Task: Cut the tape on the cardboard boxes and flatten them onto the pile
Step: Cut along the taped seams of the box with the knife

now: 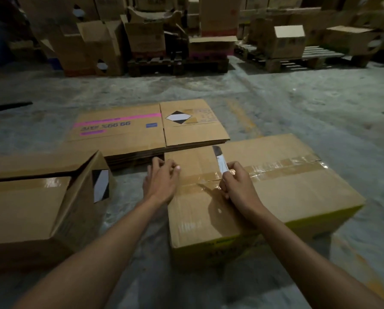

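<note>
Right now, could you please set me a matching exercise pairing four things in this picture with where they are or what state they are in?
Things:
1. taped box
2. flattened pile
3. knife
4. side box

Places or states:
A. gripped in the right hand
B. lying flat on the floor beyond the hands
C. on its side, left of the left hand
D. upright under both hands, clear tape along its top seam

Pairs: 1-D, 2-B, 3-A, 4-C
</note>
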`<state>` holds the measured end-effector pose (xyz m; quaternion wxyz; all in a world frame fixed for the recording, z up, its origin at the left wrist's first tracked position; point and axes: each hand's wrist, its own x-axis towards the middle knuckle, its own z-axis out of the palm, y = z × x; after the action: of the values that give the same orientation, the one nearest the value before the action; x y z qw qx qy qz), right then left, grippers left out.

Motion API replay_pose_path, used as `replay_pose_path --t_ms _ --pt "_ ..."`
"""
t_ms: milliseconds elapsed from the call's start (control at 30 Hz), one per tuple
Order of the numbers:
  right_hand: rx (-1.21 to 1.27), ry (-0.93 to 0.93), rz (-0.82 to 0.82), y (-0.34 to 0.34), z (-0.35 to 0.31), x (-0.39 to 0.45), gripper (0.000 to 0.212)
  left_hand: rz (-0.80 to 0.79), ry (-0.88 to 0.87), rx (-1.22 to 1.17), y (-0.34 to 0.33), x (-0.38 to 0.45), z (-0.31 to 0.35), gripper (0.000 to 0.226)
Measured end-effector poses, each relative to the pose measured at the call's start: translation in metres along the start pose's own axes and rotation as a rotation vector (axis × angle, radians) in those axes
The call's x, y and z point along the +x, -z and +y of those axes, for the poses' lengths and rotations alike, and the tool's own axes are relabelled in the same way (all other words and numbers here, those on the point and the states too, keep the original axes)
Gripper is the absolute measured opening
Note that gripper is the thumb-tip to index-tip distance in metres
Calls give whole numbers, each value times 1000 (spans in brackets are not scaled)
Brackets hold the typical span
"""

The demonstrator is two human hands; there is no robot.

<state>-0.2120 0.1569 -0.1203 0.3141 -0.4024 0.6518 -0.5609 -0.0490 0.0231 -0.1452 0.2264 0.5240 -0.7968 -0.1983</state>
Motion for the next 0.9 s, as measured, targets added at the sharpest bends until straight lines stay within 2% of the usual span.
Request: replay_pose_path --t_ms 67,133,233,333,433,567,600,667,767,900 --pt "-67 25 91 5 3 -8 10 -80 31 2 2 17 2 24" --pt "-183 63 184 15 6 -17 14 -159 50 -81 -1 30 6 36" --pt "-288 91 307 37 11 -25 18 -265 -25 -141 -14 21 21 48" --pt "-454 60 457 72 24 -15 17 -187 11 -150 -38 -13 53 62" --pt "-604 25 479 116 31 -2 19 -170 42 -90 -55 -42 87 70" --pt "-927 -105 457 164 27 5 16 -220 -90 51 -74 -78 123 67" --pt "-913 -165 470 168 24 2 18 -208 -101 63 -78 -85 129 68" --pt "-705 -229 464 168 21 -13 20 -170 -85 55 -82 -91 132 68" --pt "-410 -92 446 156 30 -48 16 -139 -106 65 -80 -87 124 69" --pt "-395 85 390 165 36 -52 19 -123 -125 84 -78 -87 124 69"
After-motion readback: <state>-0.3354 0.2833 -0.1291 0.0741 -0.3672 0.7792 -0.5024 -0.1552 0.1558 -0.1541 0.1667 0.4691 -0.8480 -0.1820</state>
